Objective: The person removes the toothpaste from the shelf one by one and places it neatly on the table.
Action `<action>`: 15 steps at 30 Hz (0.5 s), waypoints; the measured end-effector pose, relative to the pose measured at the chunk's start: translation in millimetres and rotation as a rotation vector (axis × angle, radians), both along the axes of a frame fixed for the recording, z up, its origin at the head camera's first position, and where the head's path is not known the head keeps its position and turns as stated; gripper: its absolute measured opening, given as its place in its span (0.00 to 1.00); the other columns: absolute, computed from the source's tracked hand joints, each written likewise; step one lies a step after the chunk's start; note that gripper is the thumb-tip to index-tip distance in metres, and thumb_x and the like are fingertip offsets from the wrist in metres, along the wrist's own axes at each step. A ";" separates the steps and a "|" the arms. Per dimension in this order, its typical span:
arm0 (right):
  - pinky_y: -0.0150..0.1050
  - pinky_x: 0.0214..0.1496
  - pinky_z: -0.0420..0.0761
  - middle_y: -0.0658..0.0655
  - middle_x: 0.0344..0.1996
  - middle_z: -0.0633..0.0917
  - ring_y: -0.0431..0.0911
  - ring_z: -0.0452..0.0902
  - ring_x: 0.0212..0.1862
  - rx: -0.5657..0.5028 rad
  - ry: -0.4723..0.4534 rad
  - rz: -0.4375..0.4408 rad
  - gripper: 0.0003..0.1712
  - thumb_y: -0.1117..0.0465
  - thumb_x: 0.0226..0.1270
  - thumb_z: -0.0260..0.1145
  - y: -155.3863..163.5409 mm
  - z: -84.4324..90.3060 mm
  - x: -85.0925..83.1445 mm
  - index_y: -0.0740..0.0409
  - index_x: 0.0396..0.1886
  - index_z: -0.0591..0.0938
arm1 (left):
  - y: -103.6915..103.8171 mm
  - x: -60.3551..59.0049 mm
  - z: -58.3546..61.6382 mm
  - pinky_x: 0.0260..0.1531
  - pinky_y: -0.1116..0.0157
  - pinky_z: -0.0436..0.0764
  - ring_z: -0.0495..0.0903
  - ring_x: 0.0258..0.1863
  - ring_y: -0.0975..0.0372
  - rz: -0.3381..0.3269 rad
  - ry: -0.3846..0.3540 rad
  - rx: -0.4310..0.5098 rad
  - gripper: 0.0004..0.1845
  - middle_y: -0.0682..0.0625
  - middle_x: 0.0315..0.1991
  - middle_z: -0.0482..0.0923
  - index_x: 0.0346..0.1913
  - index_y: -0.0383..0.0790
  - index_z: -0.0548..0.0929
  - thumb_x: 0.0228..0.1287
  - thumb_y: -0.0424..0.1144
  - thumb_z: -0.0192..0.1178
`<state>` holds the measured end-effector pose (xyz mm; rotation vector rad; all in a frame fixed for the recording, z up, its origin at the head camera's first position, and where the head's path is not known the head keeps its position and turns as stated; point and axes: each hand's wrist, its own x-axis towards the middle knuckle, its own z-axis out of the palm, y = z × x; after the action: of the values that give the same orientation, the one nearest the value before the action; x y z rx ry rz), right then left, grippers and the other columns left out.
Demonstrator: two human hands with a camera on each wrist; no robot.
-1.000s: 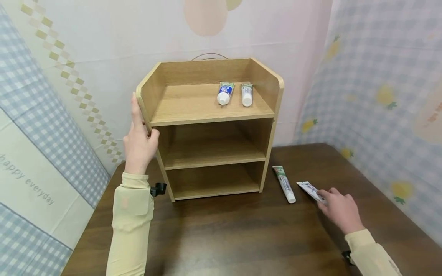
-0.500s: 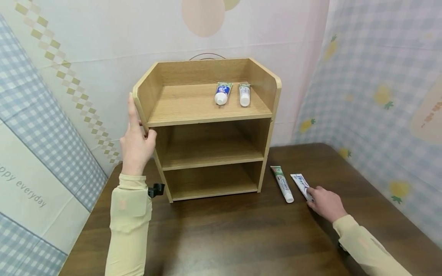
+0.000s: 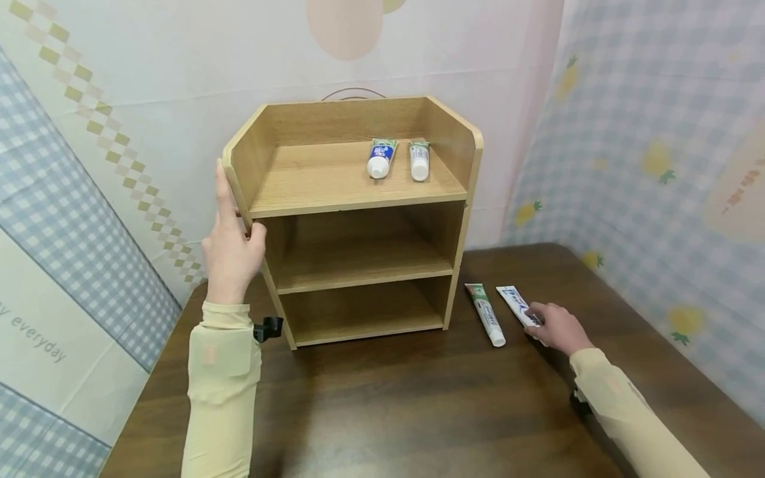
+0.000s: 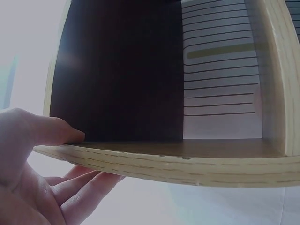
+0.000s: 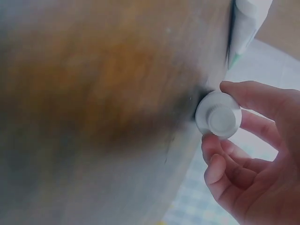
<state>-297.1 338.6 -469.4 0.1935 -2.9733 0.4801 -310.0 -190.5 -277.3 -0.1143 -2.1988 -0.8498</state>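
Four toothpaste tubes (image 3: 380,158) (two shelved, two on the table (image 3: 382,411)), one wooden shelf unit (image 3: 352,219).

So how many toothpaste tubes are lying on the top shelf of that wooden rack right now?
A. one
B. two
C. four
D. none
B: two tubes lie side by side on the top shelf of the wooden rack, a blue-labelled tube and a white tube; the other two tubes are down on the table.

A dark wooden table (image 3: 418,411) is standing in a corner, with pastel checked cloths (image 3: 645,133) hanging as walls behind it.
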 end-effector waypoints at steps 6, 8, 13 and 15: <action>0.54 0.35 0.75 0.68 0.35 0.82 0.56 0.76 0.35 -0.017 -0.020 -0.019 0.20 0.61 0.55 0.70 4.0 0.1 -10.2 0.67 0.46 0.80 | 3.0 -1.1 1.1 0.27 0.54 0.69 0.77 0.27 0.45 -0.007 -0.006 0.001 0.47 0.36 0.54 0.78 0.77 0.62 0.37 0.59 0.33 0.47; 0.54 0.35 0.75 0.68 0.35 0.82 0.56 0.76 0.35 -0.011 -0.023 -0.022 0.20 0.60 0.56 0.69 2.7 0.5 -11.6 0.66 0.46 0.80 | 2.9 -0.4 1.4 0.27 0.53 0.68 0.77 0.27 0.44 -0.006 -0.014 0.007 0.47 0.36 0.54 0.78 0.77 0.62 0.37 0.59 0.33 0.47; 0.53 0.35 0.75 0.68 0.36 0.80 0.55 0.75 0.35 0.003 -0.044 -0.030 0.21 0.59 0.56 0.69 0.4 0.0 -12.4 0.65 0.48 0.79 | 1.1 0.8 1.1 0.29 0.52 0.68 0.77 0.28 0.43 -0.001 -0.024 0.013 0.47 0.36 0.53 0.78 0.77 0.63 0.37 0.59 0.34 0.47; 0.53 0.34 0.75 0.68 0.37 0.80 0.55 0.75 0.35 0.010 -0.046 -0.031 0.21 0.59 0.56 0.69 0.0 -0.5 -13.2 0.64 0.48 0.79 | 0.9 0.6 1.0 0.30 0.50 0.69 0.78 0.29 0.43 -0.001 -0.024 0.013 0.47 0.36 0.54 0.78 0.77 0.63 0.37 0.59 0.34 0.47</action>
<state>-310.4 338.7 -469.8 0.1395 -3.0190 0.4729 -309.3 -189.6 -276.3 -0.0991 -2.2156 -0.8705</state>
